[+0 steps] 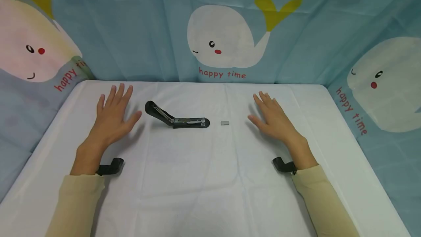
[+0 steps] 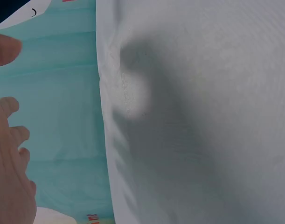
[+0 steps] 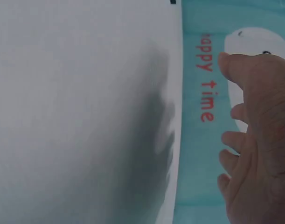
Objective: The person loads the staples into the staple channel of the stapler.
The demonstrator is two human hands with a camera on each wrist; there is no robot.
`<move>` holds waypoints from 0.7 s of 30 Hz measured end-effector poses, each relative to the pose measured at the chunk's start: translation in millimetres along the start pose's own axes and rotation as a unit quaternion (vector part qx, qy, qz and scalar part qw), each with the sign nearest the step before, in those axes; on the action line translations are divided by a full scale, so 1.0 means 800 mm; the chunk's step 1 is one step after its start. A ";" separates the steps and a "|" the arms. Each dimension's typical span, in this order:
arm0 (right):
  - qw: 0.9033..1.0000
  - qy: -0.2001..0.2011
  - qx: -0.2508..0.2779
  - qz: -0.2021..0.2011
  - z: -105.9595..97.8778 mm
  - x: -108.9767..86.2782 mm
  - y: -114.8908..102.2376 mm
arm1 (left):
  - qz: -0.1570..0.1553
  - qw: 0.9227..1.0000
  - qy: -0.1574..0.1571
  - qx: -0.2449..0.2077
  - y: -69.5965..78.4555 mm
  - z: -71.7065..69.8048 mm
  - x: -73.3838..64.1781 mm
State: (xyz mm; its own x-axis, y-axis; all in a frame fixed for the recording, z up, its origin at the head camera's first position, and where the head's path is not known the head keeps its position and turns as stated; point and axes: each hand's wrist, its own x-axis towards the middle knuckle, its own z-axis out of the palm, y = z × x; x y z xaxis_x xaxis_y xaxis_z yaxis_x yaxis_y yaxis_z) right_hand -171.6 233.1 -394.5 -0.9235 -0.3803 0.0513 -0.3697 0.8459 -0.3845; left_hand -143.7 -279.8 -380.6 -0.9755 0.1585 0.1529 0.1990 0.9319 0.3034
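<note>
A black stapler (image 1: pixel 190 122) lies on the white table, its top arm swung up and back to the left so the metal staple channel shows. To the right of it is a small grey strip of staples (image 1: pixel 225 123). My left hand (image 1: pixel 113 120) is spread with straight fingers to the left of the stapler, holding nothing. On the other side, my right hand (image 1: pixel 274 118) is also spread and holds nothing, with the staple strip nearest to it. Both hands cast shadows on the cloth. In the wrist views each hand (image 2: pixel 9 163) hovers apart from the tabletop.
A white cloth (image 1: pixel 194 178) with faint creases covers the table. Behind it and at both sides hangs a blue curtain (image 1: pixel 138 28) with whale prints. Black wrist cameras (image 1: pixel 112 166) are strapped at both wrists, beside the beige sleeves.
</note>
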 end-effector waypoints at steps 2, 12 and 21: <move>1.000 -0.005 0.007 -0.003 0.002 0.001 -0.006 | 0.000 1.000 -0.003 -0.001 0.002 -0.001 0.001; 0.997 -0.003 0.011 -0.073 0.018 0.019 -0.040 | 0.005 0.998 -0.044 -0.040 0.017 -0.014 0.000; 0.996 -0.016 0.007 -0.092 0.027 0.034 -0.063 | 0.014 0.994 -0.059 -0.088 0.022 -0.009 0.002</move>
State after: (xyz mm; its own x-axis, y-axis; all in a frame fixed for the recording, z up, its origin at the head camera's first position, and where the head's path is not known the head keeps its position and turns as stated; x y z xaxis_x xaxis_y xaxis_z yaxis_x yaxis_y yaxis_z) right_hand -176.0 172.4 -393.4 -0.8367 -0.5399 0.0921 -0.5299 0.7555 -0.3851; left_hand -141.3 -265.7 -368.2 -0.9713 0.2311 0.0561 0.2305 0.8564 0.4620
